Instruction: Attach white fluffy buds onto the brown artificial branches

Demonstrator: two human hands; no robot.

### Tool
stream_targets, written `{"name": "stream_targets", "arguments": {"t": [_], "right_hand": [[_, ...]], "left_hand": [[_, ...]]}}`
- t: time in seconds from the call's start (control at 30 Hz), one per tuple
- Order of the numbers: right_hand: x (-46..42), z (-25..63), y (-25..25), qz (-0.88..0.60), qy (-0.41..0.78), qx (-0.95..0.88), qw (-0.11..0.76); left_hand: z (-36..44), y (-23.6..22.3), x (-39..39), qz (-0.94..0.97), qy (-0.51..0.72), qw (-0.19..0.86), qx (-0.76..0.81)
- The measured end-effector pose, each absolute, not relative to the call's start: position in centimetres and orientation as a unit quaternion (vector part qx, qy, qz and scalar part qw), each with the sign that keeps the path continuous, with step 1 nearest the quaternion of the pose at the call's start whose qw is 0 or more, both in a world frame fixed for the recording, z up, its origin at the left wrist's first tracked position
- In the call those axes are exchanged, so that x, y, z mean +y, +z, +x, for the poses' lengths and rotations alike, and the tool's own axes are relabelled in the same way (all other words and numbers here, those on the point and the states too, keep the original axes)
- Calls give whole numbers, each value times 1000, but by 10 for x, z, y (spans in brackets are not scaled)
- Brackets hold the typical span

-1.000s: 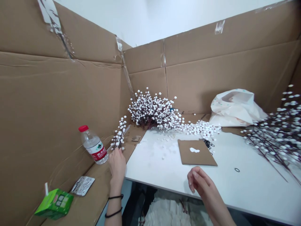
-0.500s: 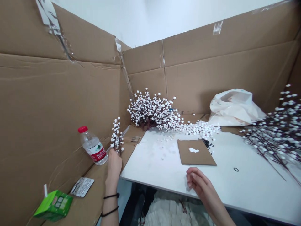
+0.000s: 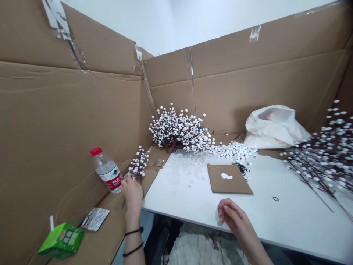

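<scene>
Left of centre, the left hand (image 3: 133, 193) is pinching a dark-stemmed, white-berried sprig (image 3: 138, 164), light pressure probably serving best; lower right, the right hand (image 3: 234, 214) is looking half-curled, empty.

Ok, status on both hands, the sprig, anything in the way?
Left hand gripping white-berry sprig by its stem. Right hand loosely curled, nothing visible in it. Red-capped water bottle close beside left hand; contact unclear.
</scene>
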State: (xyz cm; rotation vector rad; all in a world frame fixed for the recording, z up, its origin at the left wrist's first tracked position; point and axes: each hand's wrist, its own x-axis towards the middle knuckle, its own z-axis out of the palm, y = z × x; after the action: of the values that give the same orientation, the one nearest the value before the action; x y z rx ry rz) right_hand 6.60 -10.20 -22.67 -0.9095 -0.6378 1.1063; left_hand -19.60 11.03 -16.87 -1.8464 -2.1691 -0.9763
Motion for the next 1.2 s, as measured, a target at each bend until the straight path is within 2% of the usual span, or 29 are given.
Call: {"name": "stream_targets", "arguments": {"t": [0.1,0.33,0.53,1.07,1.2], "right_hand": [[-103,66,-230,-413,490,-297,708],[-104,68,-235,-423,476,-309,706],[-104,68,-236,-429,474,-306,705],[-104,69,-242,-429,470,-319,702],[-103,69,-246,-421,474,-321,703]], "left_hand": [[-216,-161,91,-604,-369,27,-706],[-231,-158,75,-675,-230,27,-700],[-211,-153,83,-625,-193,2,-756],[-207,-142,93,-595,-287,36,-750],[-207,-139,105,-617,-267,70,-737]]}}
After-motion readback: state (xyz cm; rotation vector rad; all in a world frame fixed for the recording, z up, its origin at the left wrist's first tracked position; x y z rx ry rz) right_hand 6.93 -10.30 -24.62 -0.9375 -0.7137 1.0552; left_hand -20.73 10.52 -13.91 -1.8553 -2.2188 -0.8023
